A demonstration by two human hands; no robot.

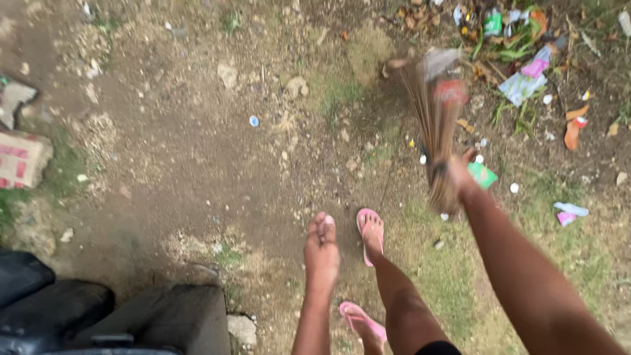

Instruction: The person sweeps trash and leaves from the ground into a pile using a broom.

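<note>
Open dirt ground is found at centre frame, broken only by small stones. Passage at the lower left is blocked by dark moulded objects. The left edge is obstructed by a brick-patterned block. Beyond the broom gripped by the right hand, the upper right is cluttered with litter. The left hand hangs over bare ground.

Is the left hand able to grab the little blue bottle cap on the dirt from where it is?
Probably not yet. The left hand hangs empty well short of the blue bottle cap. Only bare dirt lies between them, so nothing blocks the way, but the person would likely need to step forward and bend.
</note>
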